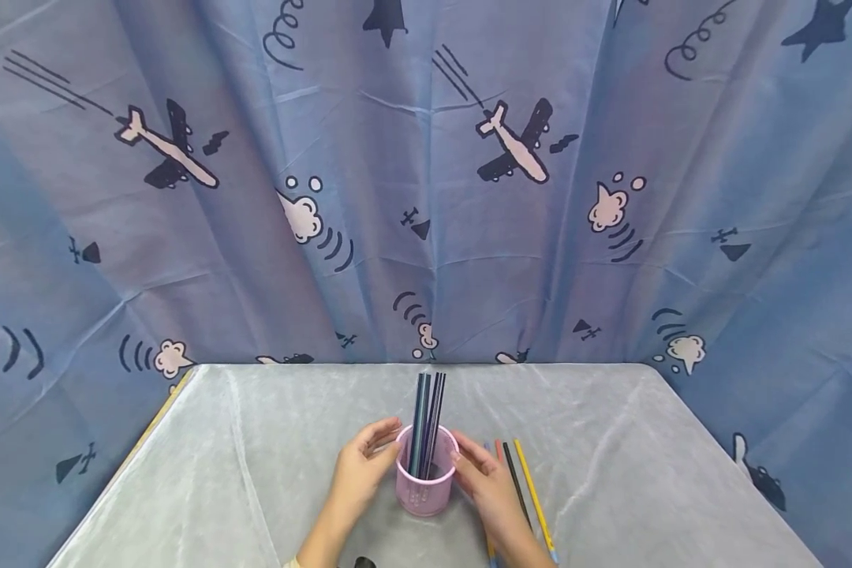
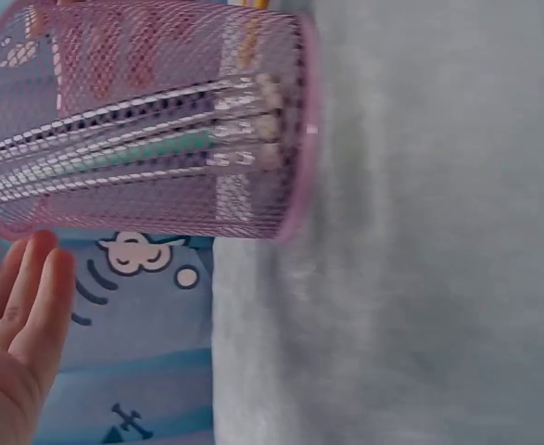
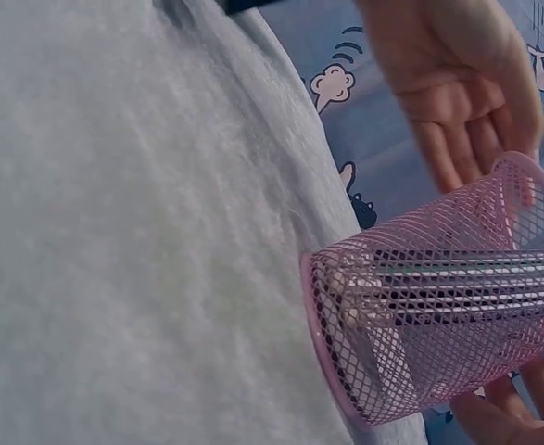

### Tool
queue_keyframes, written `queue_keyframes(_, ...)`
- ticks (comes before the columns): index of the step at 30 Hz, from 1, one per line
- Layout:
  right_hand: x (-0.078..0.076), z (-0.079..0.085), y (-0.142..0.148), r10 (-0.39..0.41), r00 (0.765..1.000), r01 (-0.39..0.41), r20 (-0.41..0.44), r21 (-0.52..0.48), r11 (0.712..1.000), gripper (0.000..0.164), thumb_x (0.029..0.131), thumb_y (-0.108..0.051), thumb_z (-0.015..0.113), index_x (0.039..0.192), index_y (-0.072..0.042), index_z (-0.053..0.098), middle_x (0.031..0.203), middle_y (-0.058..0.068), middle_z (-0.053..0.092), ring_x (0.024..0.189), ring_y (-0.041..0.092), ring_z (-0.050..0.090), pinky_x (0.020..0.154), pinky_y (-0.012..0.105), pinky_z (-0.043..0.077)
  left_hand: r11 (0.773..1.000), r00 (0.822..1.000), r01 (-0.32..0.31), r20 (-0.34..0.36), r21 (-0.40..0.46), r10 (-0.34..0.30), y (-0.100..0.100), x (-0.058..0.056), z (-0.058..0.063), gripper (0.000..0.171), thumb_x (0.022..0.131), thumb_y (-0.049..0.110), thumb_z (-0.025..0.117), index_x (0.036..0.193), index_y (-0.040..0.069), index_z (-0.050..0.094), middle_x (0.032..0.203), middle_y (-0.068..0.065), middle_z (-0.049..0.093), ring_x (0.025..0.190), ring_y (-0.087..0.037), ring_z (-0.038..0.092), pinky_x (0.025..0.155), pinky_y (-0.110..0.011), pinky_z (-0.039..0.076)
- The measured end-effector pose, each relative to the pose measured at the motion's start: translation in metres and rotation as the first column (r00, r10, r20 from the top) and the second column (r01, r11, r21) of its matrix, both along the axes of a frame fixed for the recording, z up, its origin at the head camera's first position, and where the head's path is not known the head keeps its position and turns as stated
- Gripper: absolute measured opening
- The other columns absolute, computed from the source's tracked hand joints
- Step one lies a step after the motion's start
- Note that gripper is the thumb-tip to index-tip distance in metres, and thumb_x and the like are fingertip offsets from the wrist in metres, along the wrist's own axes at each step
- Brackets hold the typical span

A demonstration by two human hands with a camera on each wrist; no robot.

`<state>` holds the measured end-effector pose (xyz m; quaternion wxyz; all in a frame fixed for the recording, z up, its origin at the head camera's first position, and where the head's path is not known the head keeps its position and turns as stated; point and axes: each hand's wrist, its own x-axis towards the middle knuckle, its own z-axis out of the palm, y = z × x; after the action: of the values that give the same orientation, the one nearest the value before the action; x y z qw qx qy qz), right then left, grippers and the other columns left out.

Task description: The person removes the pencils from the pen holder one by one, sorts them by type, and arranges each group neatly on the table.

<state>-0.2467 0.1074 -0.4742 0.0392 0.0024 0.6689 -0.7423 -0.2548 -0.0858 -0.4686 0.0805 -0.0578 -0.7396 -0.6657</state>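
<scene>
A pink mesh pen holder (image 1: 426, 505) stands upright on the grey cloth. Several dark, slim pencils (image 1: 419, 418) lean inside it, rising well above the rim; their pale, eraser-like ends (image 2: 268, 128) rest at its base in the left wrist view. My left hand (image 1: 358, 471) is at the holder's left side, fingers extended and fingertips right at the mesh near the rim. On the opposite side my right hand (image 1: 486, 481) holds the holder, thumb at the front of the rim and fingers around behind. Part of the right hand (image 3: 512, 408) is cut off by the right wrist view's edge.
Right of the holder lie a yellow pencil (image 1: 536, 501), a black pencil (image 1: 517, 485) and a reddish one (image 1: 499, 450), partly behind my right hand. A small black object (image 1: 364, 562) shows at the bottom edge. A patterned blue curtain (image 1: 369, 197) hangs behind the table.
</scene>
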Motion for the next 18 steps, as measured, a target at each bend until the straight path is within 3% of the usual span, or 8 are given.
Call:
queue_keyframes(8,-0.001,-0.002,-0.001,0.019,1.0,-0.019,0.012,0.003,1.0,0.054,0.098,-0.014,0.059,0.144,0.008,0.043,0.145,0.027,0.05,0.121,0.015,0.06,0.098,0.024,0.056,0.998,0.998,-0.056,-0.04,-0.014,0.055,0.002,-0.011,0.014,0.037,0.092,0.005,0.066,0.127,-0.005,0.061,0.127,-0.022,0.066,0.12,-0.035,0.064,0.102,-0.042,0.054)
queue_keyframes(18,0.0,-0.002,0.003,0.027,1.0,-0.027,-0.002,0.004,1.0,0.055,0.099,-0.016,0.059,0.145,0.008,0.042,0.146,0.027,0.05,0.122,0.014,0.06,0.097,0.022,0.056,0.996,0.994,-0.09,-0.067,0.016,0.091,0.018,-0.026,0.021,0.034,0.088,0.003,0.07,0.12,-0.007,0.065,0.119,-0.025,0.069,0.111,-0.036,0.068,0.094,-0.034,0.059)
